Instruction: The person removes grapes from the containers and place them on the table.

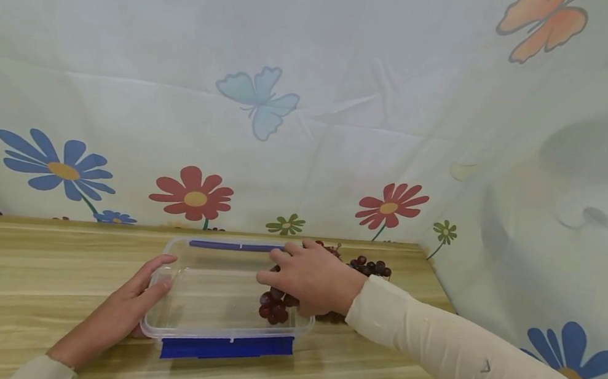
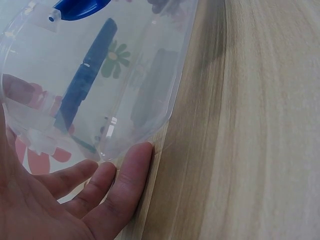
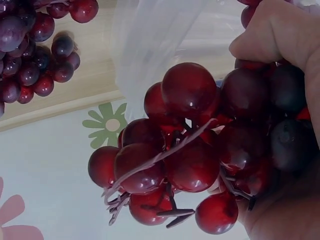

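A clear plastic food container (image 1: 200,334) with blue latch flaps (image 1: 227,348) stands without a lid on the table. My left hand (image 1: 132,296) holds its left end, thumb at the rim. In the left wrist view, fingers (image 2: 131,185) of that hand lie against the container's outer wall (image 2: 145,90). Over the container's right end, my right hand (image 1: 314,277) grips a bunch of dark red grapes (image 1: 273,308). The right wrist view shows these grapes (image 3: 192,160) close up, with thin stems sticking out; part of the bunch is hidden by the hand.
More grapes (image 1: 370,267) lie on the wooden table (image 1: 40,267) to the container's right, partly behind my right arm. A pale cloth backdrop (image 1: 330,155) printed with flowers and butterflies rises behind the table and at its right side.
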A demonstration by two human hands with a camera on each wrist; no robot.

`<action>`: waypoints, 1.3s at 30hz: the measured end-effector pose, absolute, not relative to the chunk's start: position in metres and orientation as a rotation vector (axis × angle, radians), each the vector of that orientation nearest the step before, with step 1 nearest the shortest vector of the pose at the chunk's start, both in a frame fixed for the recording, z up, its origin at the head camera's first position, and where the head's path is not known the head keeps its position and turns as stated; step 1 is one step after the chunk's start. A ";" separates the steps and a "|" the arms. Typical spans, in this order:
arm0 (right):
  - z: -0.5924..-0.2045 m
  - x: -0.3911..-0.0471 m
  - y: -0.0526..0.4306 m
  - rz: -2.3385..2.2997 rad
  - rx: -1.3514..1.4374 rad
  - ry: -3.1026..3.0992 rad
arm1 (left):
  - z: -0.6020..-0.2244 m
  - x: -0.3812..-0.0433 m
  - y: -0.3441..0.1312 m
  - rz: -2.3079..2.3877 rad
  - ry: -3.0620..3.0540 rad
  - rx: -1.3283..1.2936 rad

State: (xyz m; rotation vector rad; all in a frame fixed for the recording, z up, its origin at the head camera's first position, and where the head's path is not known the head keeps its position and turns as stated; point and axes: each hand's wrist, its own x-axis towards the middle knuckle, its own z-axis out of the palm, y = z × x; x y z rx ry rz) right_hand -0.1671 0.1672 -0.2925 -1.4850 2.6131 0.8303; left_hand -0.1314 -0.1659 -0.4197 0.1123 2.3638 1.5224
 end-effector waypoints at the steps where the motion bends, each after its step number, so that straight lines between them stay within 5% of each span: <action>1: -0.292 -0.167 0.168 0.823 -1.480 2.618 | -0.420 -0.131 -0.166 1.525 2.361 0.110; 39: -0.296 -0.166 0.206 0.686 -1.314 2.742 | -0.420 -0.131 -0.166 1.511 2.373 0.113</action>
